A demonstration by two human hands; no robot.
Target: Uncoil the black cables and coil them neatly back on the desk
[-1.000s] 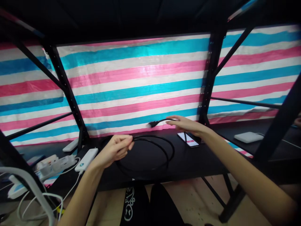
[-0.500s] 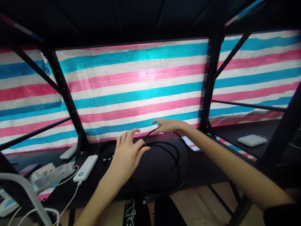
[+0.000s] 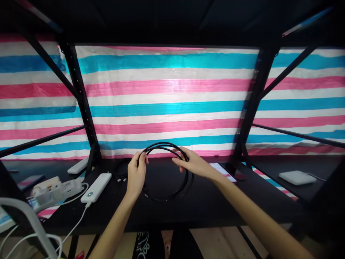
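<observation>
A black cable [image 3: 164, 144] is wound into a loose coil of several turns, raised in an arch above the dark shelf. Its lower loops hang down close to the shelf surface. On the coil's left side, my left hand [image 3: 137, 173] is closed around the strands, thumb up. My right hand [image 3: 194, 163] grips the right side, with its fingers curled about the turns. Behind my left wrist lies another black coiled cable [image 3: 121, 166], its light-coloured connectors showing.
A white power bank [image 3: 96, 187] with a plugged-in cord lies left on the black shelf [image 3: 210, 205]. Farther left is a power strip [image 3: 55, 196] with chargers. To the right lie a lit phone [image 3: 222, 172] and a white box [image 3: 297, 177]. Metal posts frame both sides.
My left hand has gone from spread fingers to a closed hold on the coil. The loops are now lifted and gathered into a rounder, smaller ring. My right hand has lowered slightly.
</observation>
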